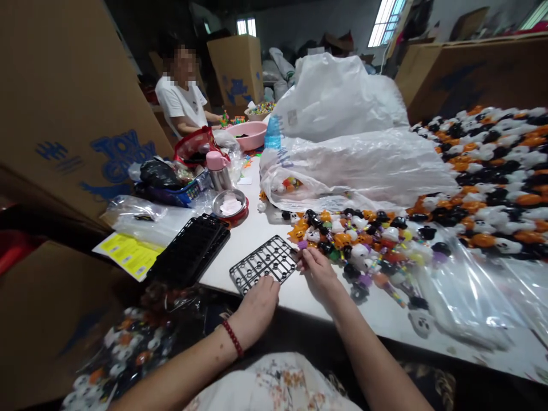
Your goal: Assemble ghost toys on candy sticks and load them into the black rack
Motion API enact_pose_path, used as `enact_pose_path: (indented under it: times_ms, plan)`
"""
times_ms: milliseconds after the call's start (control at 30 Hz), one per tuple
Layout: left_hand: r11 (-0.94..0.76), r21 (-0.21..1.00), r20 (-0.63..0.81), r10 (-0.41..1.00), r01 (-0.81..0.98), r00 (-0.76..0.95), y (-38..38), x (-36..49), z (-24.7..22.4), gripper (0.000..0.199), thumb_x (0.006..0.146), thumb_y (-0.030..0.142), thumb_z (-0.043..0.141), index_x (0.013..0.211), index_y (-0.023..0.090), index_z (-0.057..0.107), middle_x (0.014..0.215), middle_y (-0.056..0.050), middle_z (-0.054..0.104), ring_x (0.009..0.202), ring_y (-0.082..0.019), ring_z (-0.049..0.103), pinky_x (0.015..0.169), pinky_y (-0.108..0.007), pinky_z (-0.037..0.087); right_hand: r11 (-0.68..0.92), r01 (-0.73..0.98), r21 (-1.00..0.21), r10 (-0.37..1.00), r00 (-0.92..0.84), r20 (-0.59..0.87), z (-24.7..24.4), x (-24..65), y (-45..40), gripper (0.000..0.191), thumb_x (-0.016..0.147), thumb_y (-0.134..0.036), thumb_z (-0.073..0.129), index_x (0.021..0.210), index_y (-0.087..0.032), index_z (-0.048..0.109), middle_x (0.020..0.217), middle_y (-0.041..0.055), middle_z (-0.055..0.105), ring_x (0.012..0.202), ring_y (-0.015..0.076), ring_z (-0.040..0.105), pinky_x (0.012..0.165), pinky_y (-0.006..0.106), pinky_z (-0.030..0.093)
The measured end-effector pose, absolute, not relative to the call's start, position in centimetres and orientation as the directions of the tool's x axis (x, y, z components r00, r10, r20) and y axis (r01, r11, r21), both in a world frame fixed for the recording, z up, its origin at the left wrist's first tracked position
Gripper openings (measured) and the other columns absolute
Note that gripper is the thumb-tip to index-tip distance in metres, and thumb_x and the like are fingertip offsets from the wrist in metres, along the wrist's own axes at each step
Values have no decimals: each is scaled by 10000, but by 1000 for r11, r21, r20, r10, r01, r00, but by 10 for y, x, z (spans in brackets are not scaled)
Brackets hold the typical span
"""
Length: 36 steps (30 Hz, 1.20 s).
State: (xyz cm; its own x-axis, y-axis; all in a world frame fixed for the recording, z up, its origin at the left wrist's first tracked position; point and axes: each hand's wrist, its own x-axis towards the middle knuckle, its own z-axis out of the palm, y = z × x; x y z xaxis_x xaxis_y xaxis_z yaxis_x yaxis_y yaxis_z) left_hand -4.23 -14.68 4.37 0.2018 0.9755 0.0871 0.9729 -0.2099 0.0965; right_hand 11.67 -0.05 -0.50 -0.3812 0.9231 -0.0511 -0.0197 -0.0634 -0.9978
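A black plastic grid tray [262, 264] with rows of round holes lies on the white table in front of me. My left hand [259, 305], with a red bead bracelet at the wrist, is closed at the tray's near edge. At the tray's right corner, my right hand [317, 268] pinches a small toy [302, 245] by its purple part; how far the toy extends is partly hidden by the fingers. Just beyond those fingertips is an orange spiky-headed toy [296, 232]. A pile of small Halloween-style toys [357, 240] in orange, black, white and purple spreads to the right.
Stacked black trays [188, 248] lie left, near a round metal tin [230, 204] and a pink-lidded flask [218, 171]. A large white plastic bag [351, 165] stands behind the toys. A person [182, 105] works across the table beside a pink basin [248, 134].
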Motion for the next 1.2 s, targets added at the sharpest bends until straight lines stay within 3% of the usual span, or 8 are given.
enact_pose_path:
  times_ms: [233, 333, 600, 767, 867, 967, 1067, 1200]
  plan:
    - [-364, 114, 64, 931, 925, 358, -147, -88, 49, 296, 858, -25, 370, 926, 186, 567, 973, -73, 625, 906, -218, 542, 902, -430, 381, -210, -181, -961, 917, -377, -129, 13, 117, -9, 363, 757, -563, 707, 799, -213, 623, 773, 16, 635, 629, 137, 530, 565, 267, 443]
    - [-416, 161, 95, 909, 895, 405, -158, -105, 44, 282, 864, -7, 417, 962, 197, 584, 1058, -67, 642, 969, -210, 547, 938, -417, 369, -237, -169, -957, 894, -423, -147, 21, 122, -14, 353, 759, -549, 723, 828, -208, 661, 861, 42, 670, 702, 157, 566, 650, 292, 478]
    - [-488, 305, 267, 868, 818, 418, -167, -98, 19, 314, 888, 1, 389, 1013, 180, 615, 1160, -87, 644, 1100, -208, 530, 981, -371, 428, -89, -6, -996, 925, -372, -80, 37, 115, -27, 319, 748, -513, 744, 883, -224, 755, 920, 28, 696, 912, 218, 586, 854, 344, 445]
    - [-503, 370, 336, 856, 781, 392, -152, -85, 12, 304, 863, -11, 429, 1013, 177, 615, 1152, -85, 640, 1106, -205, 532, 983, -367, 458, -23, 46, -999, 908, -417, -40, 31, 102, -31, 297, 749, -486, 739, 854, -209, 759, 882, 29, 671, 870, 204, 575, 837, 336, 435]
    - [-486, 392, 414, 851, 781, 322, -148, -85, 11, 291, 872, 19, 475, 1075, 185, 601, 1193, -95, 613, 1135, -215, 527, 989, -384, 469, -2, 65, -998, 889, -457, -31, 26, 99, -32, 291, 758, -463, 733, 872, -196, 748, 870, 24, 665, 848, 192, 573, 806, 319, 437]
    - [-372, 446, 486, 865, 814, 129, -150, -92, 12, 265, 899, 120, 551, 1152, 196, 571, 1185, -103, 596, 1121, -228, 533, 978, -414, 479, -17, 110, -994, 862, -502, -71, 23, 98, -34, 302, 788, -461, 696, 896, -179, 714, 791, 6, 646, 722, 155, 551, 688, 283, 430]
    - [-209, 522, 461, 885, 827, -68, -152, -102, 11, 278, 886, 220, 628, 1155, 194, 564, 1137, -99, 592, 1084, -236, 533, 955, -423, 485, -112, 139, -984, 837, -521, -169, 23, 95, -37, 330, 822, -479, 629, 956, -179, 657, 795, 0, 650, 573, 115, 492, 555, 258, 383]
    - [-112, 579, 375, 916, 807, -141, -151, -111, 11, 282, 834, 274, 706, 1084, 198, 602, 1059, -68, 610, 1024, -230, 532, 915, -398, 481, -157, 83, -984, 857, -484, -177, 31, 82, -40, 361, 768, -466, 682, 973, -178, 613, 845, 10, 657, 649, 127, 521, 597, 254, 399]
